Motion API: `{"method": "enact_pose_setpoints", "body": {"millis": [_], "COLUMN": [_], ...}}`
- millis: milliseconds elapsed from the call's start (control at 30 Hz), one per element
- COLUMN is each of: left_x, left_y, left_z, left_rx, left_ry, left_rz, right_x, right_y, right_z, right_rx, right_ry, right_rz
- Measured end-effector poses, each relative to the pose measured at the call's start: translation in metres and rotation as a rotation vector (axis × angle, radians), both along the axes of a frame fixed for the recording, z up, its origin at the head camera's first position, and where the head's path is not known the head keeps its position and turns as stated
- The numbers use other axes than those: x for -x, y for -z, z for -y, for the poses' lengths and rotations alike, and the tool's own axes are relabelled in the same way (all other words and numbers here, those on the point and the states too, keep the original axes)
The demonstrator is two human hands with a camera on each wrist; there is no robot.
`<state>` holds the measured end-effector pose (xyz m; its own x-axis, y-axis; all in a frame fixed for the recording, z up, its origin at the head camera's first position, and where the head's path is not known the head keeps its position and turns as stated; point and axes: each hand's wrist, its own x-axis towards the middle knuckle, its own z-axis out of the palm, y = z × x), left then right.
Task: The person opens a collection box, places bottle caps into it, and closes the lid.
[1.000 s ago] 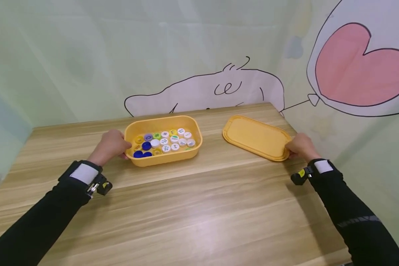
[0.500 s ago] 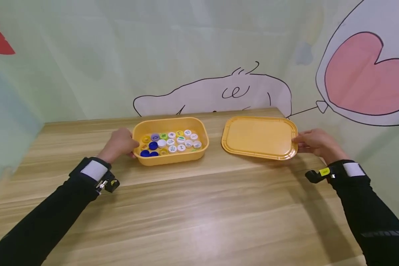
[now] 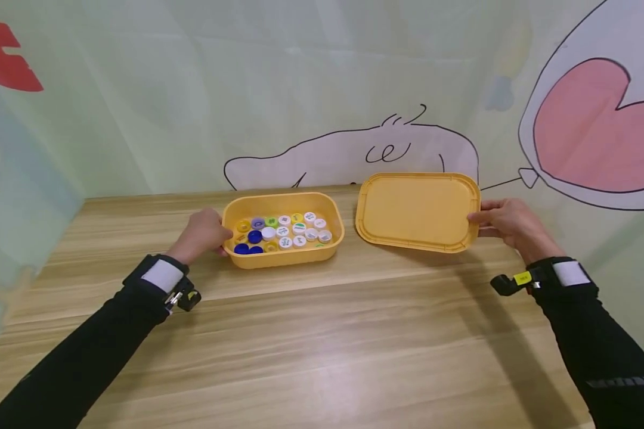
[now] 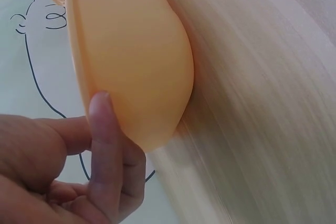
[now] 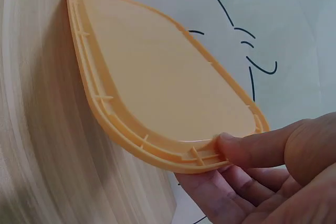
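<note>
A yellow plastic box stands on the table with several bottle caps inside, white, blue, yellow, green and purple. My left hand pinches the rim at the box's left end; the left wrist view shows thumb and fingers on either side of the wall. To the right, my right hand grips a matching yellow lid by its right end, thumb on the near face and fingers behind. The lid is tilted up off the table, its ribbed underside facing me.
The wooden table stretches out in front of both arms. Behind it hangs a pale printed cloth with a line drawing and a pink heart. The lid's far edge is close to this cloth.
My right hand has raised the lid from the table and turned its underside towards me. The left hand keeps hold of the box, which has not visibly moved on the table.
</note>
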<state>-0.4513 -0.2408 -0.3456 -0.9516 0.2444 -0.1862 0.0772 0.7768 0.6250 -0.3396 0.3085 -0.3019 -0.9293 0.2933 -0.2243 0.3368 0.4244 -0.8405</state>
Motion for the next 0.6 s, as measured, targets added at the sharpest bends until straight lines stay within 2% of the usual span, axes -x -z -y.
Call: {"method": "enact_pose_setpoints", "body": {"millis": [400,500,600], "left_x": [-0.001,-0.002,-0.003], "left_y": [0.003,0.004,0.005], "left_z": [0.002,0.003,0.006], "left_rx": [-0.042,-0.049,-0.054], "left_ry": [-0.007,-0.012,-0.023], "left_rz": [0.02,0.02,0.021], "right_x": [0.005,0.008,0.015], "right_y": [-0.002,-0.005,-0.006], "right_z": [0.02,0.034,0.051], "right_rx": [-0.125,-0.12,-0.109], "right_ry": [0.087,0.097,0.102], "right_rz": [-0.17,-0.268,-0.402]}}
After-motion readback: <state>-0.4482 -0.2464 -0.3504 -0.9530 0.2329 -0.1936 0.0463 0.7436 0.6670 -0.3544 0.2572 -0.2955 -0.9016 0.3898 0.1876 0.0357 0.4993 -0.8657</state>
